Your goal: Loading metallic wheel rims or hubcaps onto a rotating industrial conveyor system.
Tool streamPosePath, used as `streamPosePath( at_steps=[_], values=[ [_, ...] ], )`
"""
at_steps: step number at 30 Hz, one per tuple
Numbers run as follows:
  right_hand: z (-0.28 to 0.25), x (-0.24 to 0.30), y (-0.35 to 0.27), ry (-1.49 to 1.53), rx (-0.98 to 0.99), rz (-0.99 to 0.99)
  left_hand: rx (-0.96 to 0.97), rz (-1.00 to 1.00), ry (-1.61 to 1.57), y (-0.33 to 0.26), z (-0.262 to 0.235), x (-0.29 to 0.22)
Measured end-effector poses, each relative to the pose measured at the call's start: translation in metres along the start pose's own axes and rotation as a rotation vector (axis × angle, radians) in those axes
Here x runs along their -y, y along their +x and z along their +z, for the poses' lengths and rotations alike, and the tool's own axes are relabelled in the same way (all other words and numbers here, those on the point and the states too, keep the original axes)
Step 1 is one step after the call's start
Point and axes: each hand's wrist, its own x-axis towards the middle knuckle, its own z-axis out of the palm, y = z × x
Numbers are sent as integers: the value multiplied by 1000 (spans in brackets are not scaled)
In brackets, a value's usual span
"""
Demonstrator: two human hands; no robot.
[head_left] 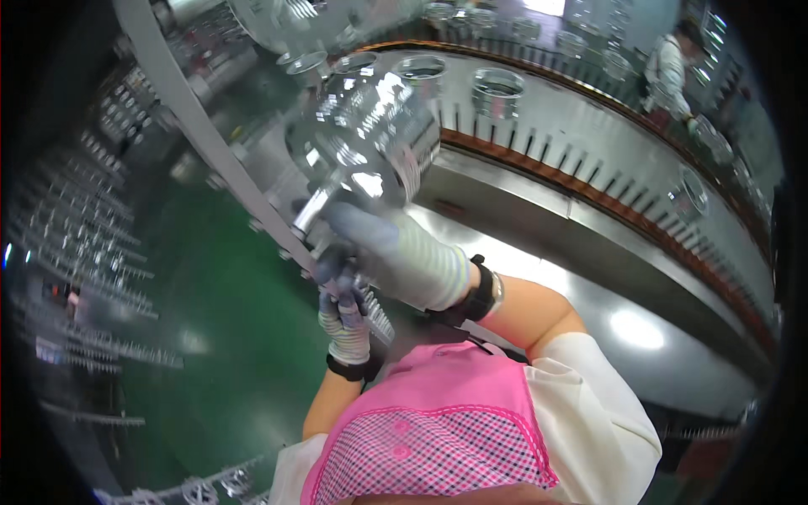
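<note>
The glass [358,139] is in the air, tilted and blurred — the right hand [404,252] grips it by its narrow end. The left hand [342,313] is just below, partly curled; whether it grips something, I cannot tell. Beyond the glass, cups [497,94] stand on a pale belt [581,118].

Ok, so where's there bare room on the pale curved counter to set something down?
The pale curved counter looks bare between the near glass jar, its slotted brown edging and another jar farther right. It's crowded to the left, where more jars cluster behind the big glass vessel beside your right hand.
</note>
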Motion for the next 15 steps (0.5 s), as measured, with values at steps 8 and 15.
streamPosePath(
  at_steps=[8, 15],
  values=[
    [-92, -128, -23, 211, -551, 113, 425, 284, 175, 15, 28, -80],
    [-163, -136, -48, -25, -573, -218, -75, 213, 258, -11, 82, -59]
  ],
)
